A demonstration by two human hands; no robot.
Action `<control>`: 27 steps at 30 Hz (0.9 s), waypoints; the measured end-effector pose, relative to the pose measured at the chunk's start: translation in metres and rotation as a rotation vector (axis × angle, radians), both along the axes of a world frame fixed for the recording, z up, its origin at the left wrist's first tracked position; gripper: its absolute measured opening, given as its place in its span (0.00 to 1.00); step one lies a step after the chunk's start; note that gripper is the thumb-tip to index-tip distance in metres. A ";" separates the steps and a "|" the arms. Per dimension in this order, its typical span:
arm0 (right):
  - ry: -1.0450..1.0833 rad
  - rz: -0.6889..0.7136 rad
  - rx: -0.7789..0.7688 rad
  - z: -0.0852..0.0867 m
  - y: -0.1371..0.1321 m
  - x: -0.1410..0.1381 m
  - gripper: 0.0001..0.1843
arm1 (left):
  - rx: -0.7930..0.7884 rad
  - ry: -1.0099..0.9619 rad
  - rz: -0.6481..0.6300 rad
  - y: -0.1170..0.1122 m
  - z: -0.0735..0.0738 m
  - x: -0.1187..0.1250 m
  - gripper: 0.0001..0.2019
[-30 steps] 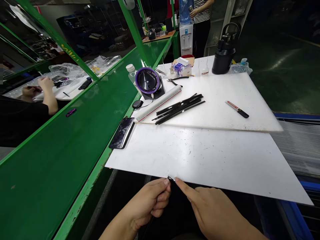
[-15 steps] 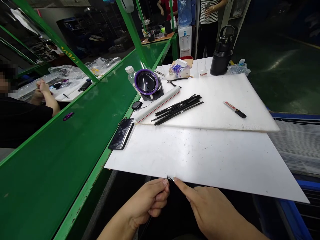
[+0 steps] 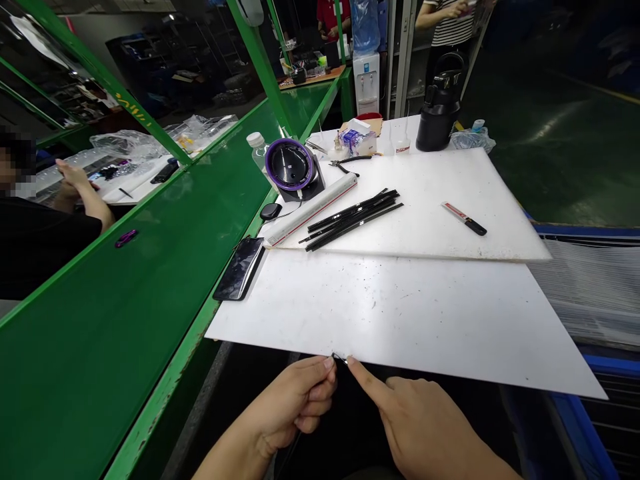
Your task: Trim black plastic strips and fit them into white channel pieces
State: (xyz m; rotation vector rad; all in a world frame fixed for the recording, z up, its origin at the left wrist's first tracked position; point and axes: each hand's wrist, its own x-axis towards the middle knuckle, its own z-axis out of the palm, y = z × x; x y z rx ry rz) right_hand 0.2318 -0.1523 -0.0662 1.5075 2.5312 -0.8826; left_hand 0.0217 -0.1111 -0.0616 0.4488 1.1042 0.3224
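Note:
At the front edge of the white board [image 3: 400, 313], my left hand [image 3: 300, 397] is closed, thumb and finger pinching the end of a thin black strip [image 3: 339, 358]. A short piece of it shows past the fingertips; the rest is hidden in the hand or below. My right hand [image 3: 417, 413] has its index finger stretched towards that piece, with a small shiny bit at the fingertip. Its other fingers are curled under, and what they hold, if anything, is hidden. Beyond both hands lies a bundle of black strips [image 3: 353, 219] on a white foam slab [image 3: 425, 233].
A utility knife [image 3: 464, 219] lies right on the slab. Further left are a long narrow box [image 3: 310, 210], a purple-rimmed fan [image 3: 291, 165] and a phone [image 3: 239, 269]. Cutting pliers [image 3: 350, 162] and a black flask [image 3: 439, 113] stand behind. Across the green partition [image 3: 150, 280] sits a co-worker.
My two hands keep nearly the same pose at the board's edge. The view has shifted slightly. In the background, the person in stripes has moved to the right.

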 end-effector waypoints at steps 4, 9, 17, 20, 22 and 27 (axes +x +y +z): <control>-0.097 0.005 0.024 0.003 -0.001 -0.008 0.49 | -0.014 -0.019 0.009 0.001 -0.001 -0.002 0.15; -0.100 -0.025 0.044 -0.004 -0.007 -0.008 0.47 | -0.076 -0.032 0.036 -0.001 -0.002 -0.005 0.14; 0.115 -0.136 0.032 -0.006 -0.006 0.006 0.37 | -0.123 -0.081 0.075 -0.007 -0.003 -0.007 0.16; 0.140 -0.133 0.028 -0.004 -0.003 0.004 0.37 | -0.113 -0.041 0.096 -0.005 -0.004 -0.008 0.13; 0.148 -0.114 0.012 -0.002 -0.001 0.002 0.37 | -0.085 -0.026 0.100 -0.005 -0.005 -0.007 0.12; 0.148 -0.071 -0.016 -0.001 0.002 -0.004 0.41 | -0.068 -0.055 0.054 -0.002 -0.001 -0.005 0.13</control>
